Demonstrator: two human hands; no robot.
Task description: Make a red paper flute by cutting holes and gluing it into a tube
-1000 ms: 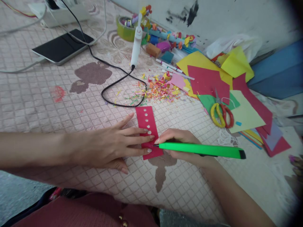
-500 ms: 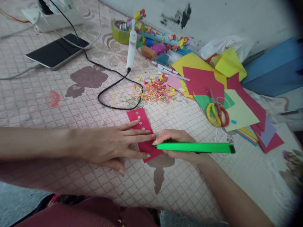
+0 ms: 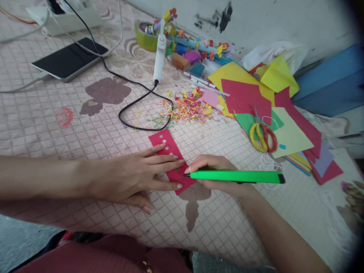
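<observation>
Hands at a cloth-covered worktop [image 3: 222, 223], viewed from above. The left hand [image 3: 129, 174] lies palm down by the near edge, its fingers [image 3: 167, 166] spread and released, resting across a red paper strip [image 3: 174, 176]. The strip lies aslant near the middle of the near edge, small holes showing toward its far end. The fingers of the right hand [image 3: 217, 163] grasp a green pen-shaped tool [image 3: 234, 176], its dark tip at the strip, just beside the left fingertips. Beyond the strip are paper scraps [image 3: 192, 108] and, farther, a white glue gun [image 3: 160, 58]. Toward the right edge, scissors [image 3: 265, 131] lie on coloured paper [image 3: 246, 98]; toward the far left corner lies a tablet [image 3: 69, 58].
</observation>
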